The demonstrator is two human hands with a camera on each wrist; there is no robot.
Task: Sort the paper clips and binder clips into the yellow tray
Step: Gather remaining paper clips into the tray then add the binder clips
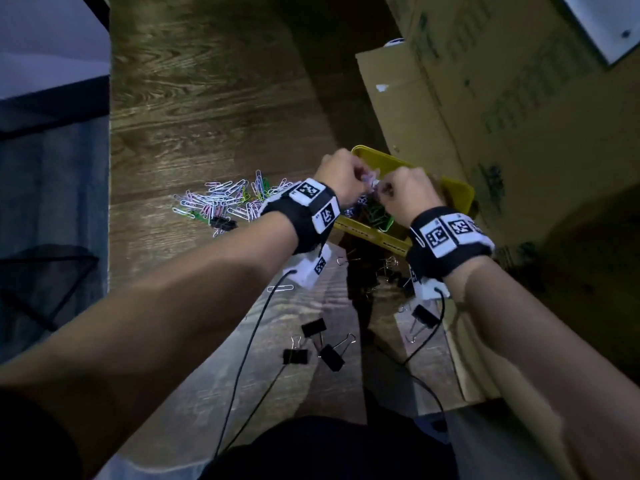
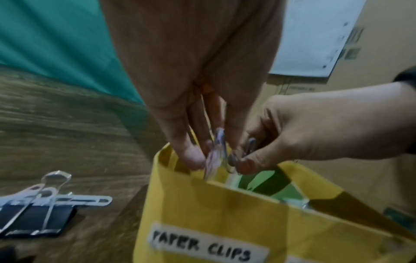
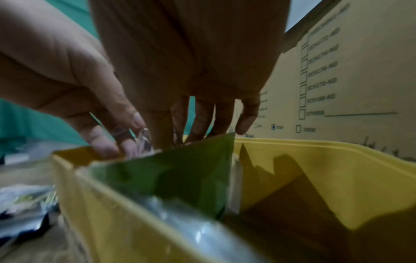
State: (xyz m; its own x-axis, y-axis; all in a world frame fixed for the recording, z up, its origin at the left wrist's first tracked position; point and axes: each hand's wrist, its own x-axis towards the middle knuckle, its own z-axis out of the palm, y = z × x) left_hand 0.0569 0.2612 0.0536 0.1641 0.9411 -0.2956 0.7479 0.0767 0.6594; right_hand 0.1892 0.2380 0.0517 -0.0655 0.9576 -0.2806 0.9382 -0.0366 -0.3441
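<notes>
Both my hands are raised together just above the yellow tray [image 1: 457, 194], which sits against the cardboard box [image 1: 502, 109]. The fingers of my left hand [image 1: 341, 176] are pressed together at the tips, pinching a small cluster of paper clips [image 2: 217, 154] over the tray's left compartment. The fingers of my right hand [image 1: 405, 195] pinch the same cluster from the other side; the left wrist view shows a wire loop held between thumb and forefinger. I judge the clips are tangled and I am pulling them apart before letting them fall.

The near wall of the tray carries a label reading "PAPER CLIPS" [image 2: 202, 247], so this is the correct compartment. A green divider [image 3: 180, 170] separates it from the right compartment, which appears to hold nothing in the right wrist view. Coloured clips already lie inside the left compartment.

Outstanding work: a heap of loose paper clips [image 1: 221, 202] remains on the worktop [image 1: 207, 98] left of the tray, and several black binder clips [image 1: 322, 344] lie on the worktop on the near side of the tray, towards me, untouched. I assess the task as partly done, with the paper clip stage in hand.

The next move calls for releasing the pinch squarely over the left compartment, keeping clear of the divider so nothing drops into the wrong side, then returning to the heap.
</notes>
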